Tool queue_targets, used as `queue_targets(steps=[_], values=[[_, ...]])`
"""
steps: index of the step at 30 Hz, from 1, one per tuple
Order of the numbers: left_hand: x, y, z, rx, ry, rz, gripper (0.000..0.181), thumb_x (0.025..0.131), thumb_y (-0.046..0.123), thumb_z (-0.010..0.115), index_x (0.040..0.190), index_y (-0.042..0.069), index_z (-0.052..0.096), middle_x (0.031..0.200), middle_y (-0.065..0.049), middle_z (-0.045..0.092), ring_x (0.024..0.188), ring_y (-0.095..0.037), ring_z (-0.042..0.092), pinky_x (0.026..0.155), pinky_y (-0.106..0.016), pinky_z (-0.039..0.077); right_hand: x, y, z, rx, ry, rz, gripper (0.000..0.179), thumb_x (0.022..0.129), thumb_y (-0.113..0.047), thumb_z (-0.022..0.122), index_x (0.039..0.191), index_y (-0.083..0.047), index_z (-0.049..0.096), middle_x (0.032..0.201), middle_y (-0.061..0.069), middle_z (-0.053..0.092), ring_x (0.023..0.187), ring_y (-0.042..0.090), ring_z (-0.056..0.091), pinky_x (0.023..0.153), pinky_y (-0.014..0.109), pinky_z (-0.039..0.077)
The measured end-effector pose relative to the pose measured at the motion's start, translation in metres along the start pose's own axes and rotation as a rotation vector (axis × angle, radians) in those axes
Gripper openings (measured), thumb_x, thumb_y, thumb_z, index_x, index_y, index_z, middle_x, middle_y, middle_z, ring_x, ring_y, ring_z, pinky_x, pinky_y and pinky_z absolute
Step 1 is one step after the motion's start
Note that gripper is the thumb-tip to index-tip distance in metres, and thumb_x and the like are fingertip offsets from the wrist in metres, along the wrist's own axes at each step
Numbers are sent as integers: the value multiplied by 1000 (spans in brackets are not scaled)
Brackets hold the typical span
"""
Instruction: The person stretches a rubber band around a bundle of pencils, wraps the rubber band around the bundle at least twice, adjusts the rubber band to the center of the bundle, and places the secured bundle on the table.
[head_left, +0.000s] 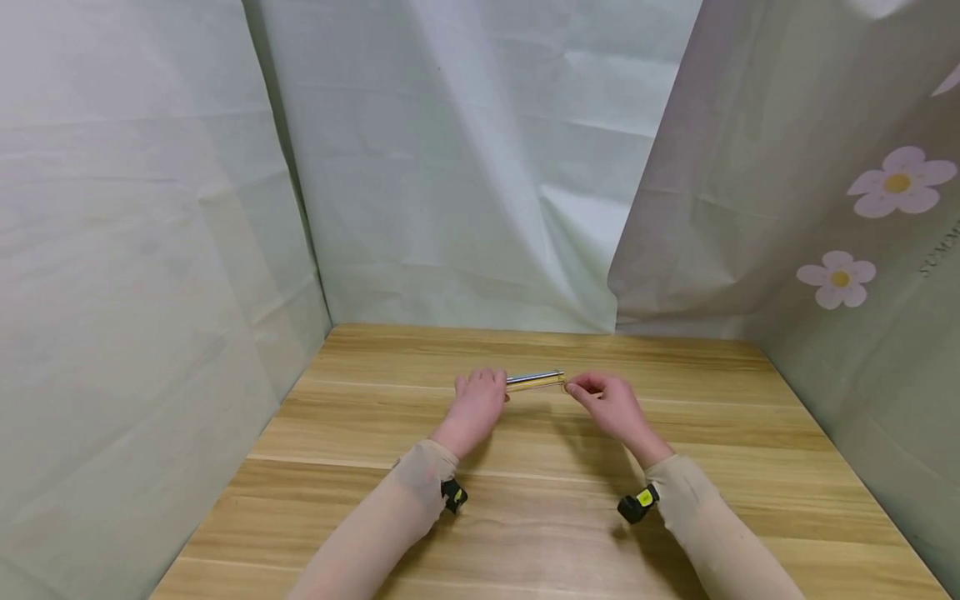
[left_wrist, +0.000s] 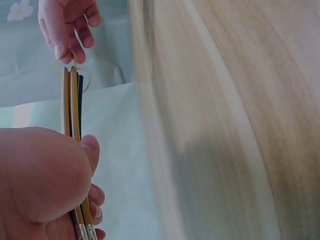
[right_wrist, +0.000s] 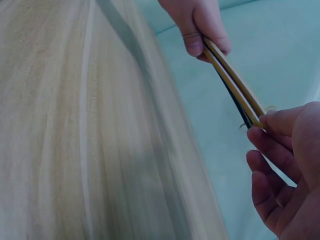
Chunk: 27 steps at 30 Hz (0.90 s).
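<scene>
My left hand point(head_left: 478, 407) grips a small bundle of pencils point(head_left: 534, 381) above the table. The bundle has yellow pencils and a black one; metal ferrules point(left_wrist: 86, 231) show below the palm in the left wrist view. At the bundle's far end my right hand point(head_left: 611, 408) pinches a thin, pale yellow rubber band point(left_wrist: 89, 82) between thumb and index finger. The band loops loosely about the pencil ends, visible on both sides of the bundle. In the right wrist view the thumb and index finger are right at the pencil tips, partly hiding the band.
A wood-grain table point(head_left: 525, 533) lies beneath both hands. Pale cloth sheets point(head_left: 465, 167) hang behind it and on both sides, the right one printed with flowers point(head_left: 836, 279). Each wrist wears a small black camera point(head_left: 636, 505).
</scene>
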<state>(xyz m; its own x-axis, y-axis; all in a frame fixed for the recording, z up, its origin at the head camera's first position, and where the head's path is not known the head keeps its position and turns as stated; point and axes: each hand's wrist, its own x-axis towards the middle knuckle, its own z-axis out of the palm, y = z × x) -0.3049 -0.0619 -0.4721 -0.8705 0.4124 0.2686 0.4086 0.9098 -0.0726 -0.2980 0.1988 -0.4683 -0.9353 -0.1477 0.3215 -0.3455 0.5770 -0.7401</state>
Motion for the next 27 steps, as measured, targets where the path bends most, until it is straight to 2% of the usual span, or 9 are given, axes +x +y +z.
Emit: queue_targets(steps=[4, 8, 14, 17, 21, 27], values=[[0, 3, -6, -28, -1, -7, 24, 109, 29, 63, 106, 7, 55, 91, -7, 59, 85, -23, 55, 75, -39, 40, -2, 0, 4, 17, -32, -24, 14, 104, -22, 74, 109, -11, 81, 105, -1, 80, 97, 18, 72, 85, 39, 58], [0, 7, -12, -82, -29, -4, 22, 109, 29, 61, 106, 8, 55, 91, -5, 58, 85, -22, 53, 73, -37, 38, -2, -1, 9, -2, -92, -60, 17, 106, -27, 71, 112, -15, 82, 112, -4, 78, 98, 14, 71, 80, 33, 56], [4, 11, -16, -280, -56, 9, 19, 109, 27, 61, 107, 9, 54, 90, -4, 58, 88, -24, 55, 76, -39, 37, 1, -3, 13, -31, -168, -131, 21, 108, -27, 67, 115, -13, 81, 115, -3, 77, 92, 13, 66, 74, 31, 52], [6, 13, -18, -337, -73, 22, 18, 109, 26, 62, 108, 10, 55, 92, -3, 61, 89, -24, 57, 75, -40, 38, 2, -1, 13, -53, -190, -160, 22, 110, -25, 65, 117, -12, 80, 118, -2, 77, 94, 13, 65, 74, 31, 51], [8, 16, -22, -354, -94, 14, 18, 109, 27, 62, 109, 10, 56, 93, -4, 63, 89, -26, 60, 74, -41, 39, 4, 4, 14, -117, -109, -242, 16, 106, -21, 71, 112, -11, 82, 116, 0, 73, 98, 17, 62, 75, 34, 51], [11, 9, -15, -363, -112, -71, 20, 110, 29, 59, 106, 10, 55, 92, -4, 61, 89, -28, 60, 77, -43, 41, 3, 13, 15, -192, 56, -447, 6, 98, -10, 80, 101, -9, 83, 114, 7, 60, 104, 26, 57, 87, 45, 48]])
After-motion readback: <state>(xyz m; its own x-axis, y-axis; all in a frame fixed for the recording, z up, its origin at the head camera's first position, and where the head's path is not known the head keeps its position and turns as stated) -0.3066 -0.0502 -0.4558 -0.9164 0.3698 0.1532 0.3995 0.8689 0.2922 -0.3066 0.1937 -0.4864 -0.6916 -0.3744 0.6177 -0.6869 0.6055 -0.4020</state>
